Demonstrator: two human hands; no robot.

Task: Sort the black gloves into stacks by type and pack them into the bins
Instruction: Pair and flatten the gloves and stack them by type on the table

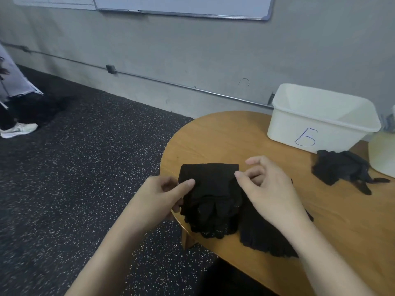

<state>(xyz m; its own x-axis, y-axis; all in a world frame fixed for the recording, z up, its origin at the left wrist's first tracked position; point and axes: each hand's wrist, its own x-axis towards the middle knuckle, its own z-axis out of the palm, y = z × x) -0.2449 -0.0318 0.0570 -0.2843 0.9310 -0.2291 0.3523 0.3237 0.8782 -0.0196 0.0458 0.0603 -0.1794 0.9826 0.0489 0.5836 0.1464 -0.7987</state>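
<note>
My left hand (164, 195) pinches the flat stack of black cloth gloves (211, 189) at the left edge of the round wooden counter (213, 135). My right hand (269, 189) curls over its far corner; I can't tell if it grips. I should line up the edges, then lift both sides together.

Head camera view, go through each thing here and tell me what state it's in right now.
Glove stack: lies flat at the edge of the table.
Left hand: pinches its left edge.
Right hand: fingers curled at its top right corner, grip unclear.
Second pile: flat beside it, partly under the right forearm.
Bin: upright, open, marked B.
Loose gloves: crumpled heap in front of it.
</note>
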